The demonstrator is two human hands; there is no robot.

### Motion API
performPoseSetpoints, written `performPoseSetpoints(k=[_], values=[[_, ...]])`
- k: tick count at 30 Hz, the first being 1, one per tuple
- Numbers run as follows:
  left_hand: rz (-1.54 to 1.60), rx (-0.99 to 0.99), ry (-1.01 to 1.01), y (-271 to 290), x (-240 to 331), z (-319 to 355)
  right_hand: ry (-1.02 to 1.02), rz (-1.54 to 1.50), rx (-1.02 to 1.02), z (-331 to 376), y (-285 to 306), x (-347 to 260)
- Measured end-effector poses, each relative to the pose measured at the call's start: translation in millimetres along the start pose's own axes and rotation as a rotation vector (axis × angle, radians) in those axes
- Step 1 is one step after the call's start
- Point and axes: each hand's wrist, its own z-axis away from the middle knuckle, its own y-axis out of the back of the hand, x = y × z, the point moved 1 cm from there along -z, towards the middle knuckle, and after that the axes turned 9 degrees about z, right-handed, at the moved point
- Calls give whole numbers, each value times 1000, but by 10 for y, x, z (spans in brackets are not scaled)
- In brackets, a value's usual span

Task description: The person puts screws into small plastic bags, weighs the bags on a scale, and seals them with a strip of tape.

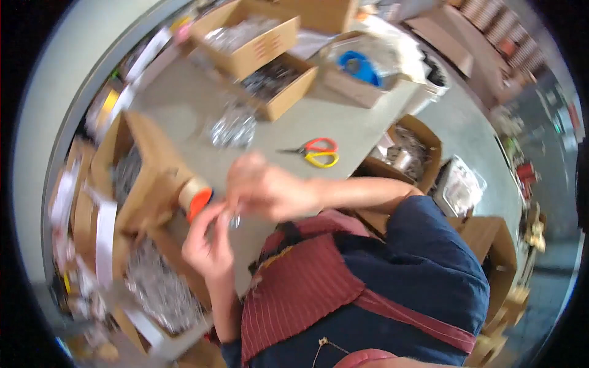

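Fingers and surroundings, seen from above. The left hand (210,245) has its thumb and forefinger drawn close together; the right hand (270,189), blurred, has its fingers curled inward, near the left fingertips. A small clear piece (235,221) shows at the left fingertips, below the right hand; blur prevents telling which hand grips it, or how tightly either is closed. Just left of the hands is a pale roll with an orange end (199,201). Beyond them on the grey worktop (178,92) lie scissors with one red and one yellow handle (320,152), blades pointing left, and a heap of clear plastic pieces (233,127). Farther out stand a cardboard box of clear items (265,49), a lower box of dark items (291,95), and, to their right, a box with a blue ring-shaped object (361,67). At left, an open carton (156,153) stands above a second carton (181,257) filled with shiny clear pieces (161,288). Nearest the camera are a maroon striped apron (300,288) and a dark blue shirt (405,276).
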Motion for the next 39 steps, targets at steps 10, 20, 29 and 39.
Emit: performPoseSetpoints(k=[10, 20, 29, 39], values=[[347, 117, 34, -57, 149, -128, -428, -145, 81, -136, 112, -147], [501, 109, 103, -3, 212, -119, -534, -489, 69, -141, 186, -254], [460, 77, 130, -23, 285, -116, -373, -132, 96, -53, 108, -205], [-286, -79, -405, 93, 372, -208, -358, -76, 24, -147, 147, -373]])
